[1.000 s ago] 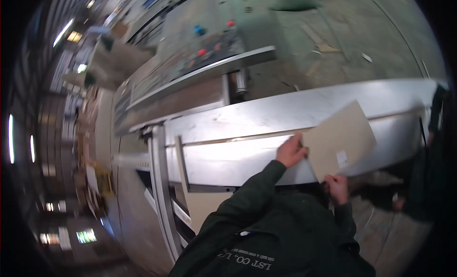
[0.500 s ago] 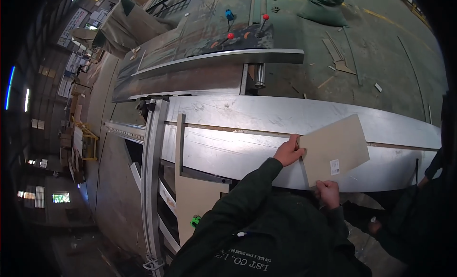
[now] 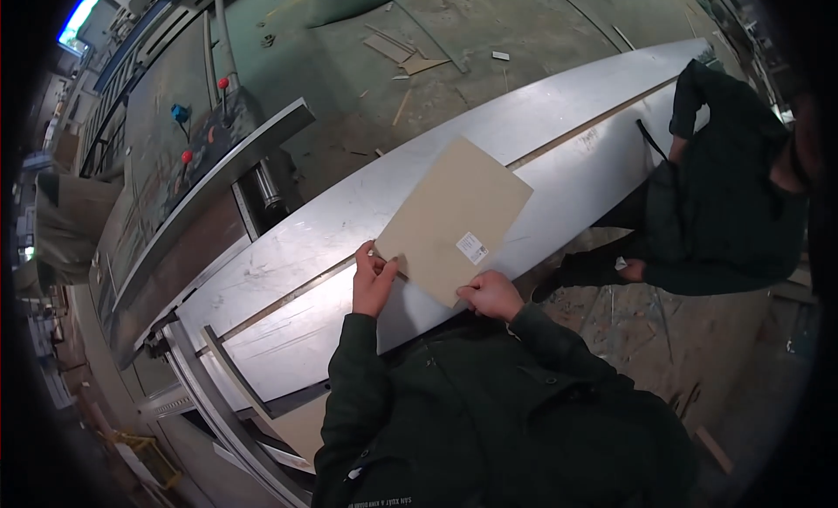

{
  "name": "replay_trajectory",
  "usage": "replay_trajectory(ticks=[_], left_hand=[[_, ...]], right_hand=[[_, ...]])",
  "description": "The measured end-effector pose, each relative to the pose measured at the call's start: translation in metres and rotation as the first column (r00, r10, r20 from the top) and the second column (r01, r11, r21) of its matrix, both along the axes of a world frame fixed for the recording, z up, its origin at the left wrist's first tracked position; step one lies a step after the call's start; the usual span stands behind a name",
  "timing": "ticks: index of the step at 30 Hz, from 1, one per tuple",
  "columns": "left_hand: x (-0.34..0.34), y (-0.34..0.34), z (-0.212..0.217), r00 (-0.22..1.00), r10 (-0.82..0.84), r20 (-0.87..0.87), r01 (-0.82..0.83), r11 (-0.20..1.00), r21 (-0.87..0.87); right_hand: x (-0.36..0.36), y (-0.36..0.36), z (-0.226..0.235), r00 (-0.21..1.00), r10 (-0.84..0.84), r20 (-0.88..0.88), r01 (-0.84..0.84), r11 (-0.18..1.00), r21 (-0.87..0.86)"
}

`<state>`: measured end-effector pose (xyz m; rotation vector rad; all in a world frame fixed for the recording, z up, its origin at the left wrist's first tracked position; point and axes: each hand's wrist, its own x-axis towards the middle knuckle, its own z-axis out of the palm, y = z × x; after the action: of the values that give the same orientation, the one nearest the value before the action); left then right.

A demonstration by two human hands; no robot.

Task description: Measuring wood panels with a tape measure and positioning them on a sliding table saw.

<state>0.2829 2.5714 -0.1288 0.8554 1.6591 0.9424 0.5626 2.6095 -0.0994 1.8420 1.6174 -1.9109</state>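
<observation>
The beige panel is held over the silver metal table, its long axis slanting from near left to far right, its white label toward the right edge. The left hand, pointing away, has thumb and fingers clamped on the left corner; the right hand, angled leftward, pinches the near corner.

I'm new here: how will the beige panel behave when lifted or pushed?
Probably stiff: the beige panel looks flat, held along one edge. It might slide on the shiny metal table; its flat shape makes rolling unlikely.
</observation>
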Motion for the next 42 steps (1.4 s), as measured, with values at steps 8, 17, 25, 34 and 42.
replay_trajectory(ticks=[8, 17, 25, 34, 42], left_hand=[[0.001, 0.003, -0.002, 0.999, 0.011, -0.049, -0.014, 0.999, -0.044], [0.002, 0.001, 0.006, 1.000, 0.017, 0.011, -0.016, 0.999, -0.046], [-0.001, -0.003, 0.009, 0.998, -0.004, 0.063, 0.005, 1.000, -0.019], [-0.006, -0.002, 0.008, 0.992, -0.031, 0.123, 0.035, 0.999, -0.028], [-0.005, -0.024, -0.001, 0.983, -0.131, -0.131, 0.115, 0.986, -0.124]], right_hand=[[0.003, -0.005, -0.004, 1.000, 0.007, 0.024, -0.010, 0.995, 0.098], [0.003, -0.001, -0.002, 0.997, 0.066, 0.046, -0.069, 0.995, 0.075], [-0.001, 0.005, 0.004, 0.999, -0.041, -0.033, 0.039, 0.996, -0.086], [-0.004, 0.003, 0.003, 0.999, -0.049, -0.006, 0.049, 0.995, -0.086], [0.024, -0.001, -0.002, 0.964, -0.081, 0.252, -0.011, 0.939, 0.345]])
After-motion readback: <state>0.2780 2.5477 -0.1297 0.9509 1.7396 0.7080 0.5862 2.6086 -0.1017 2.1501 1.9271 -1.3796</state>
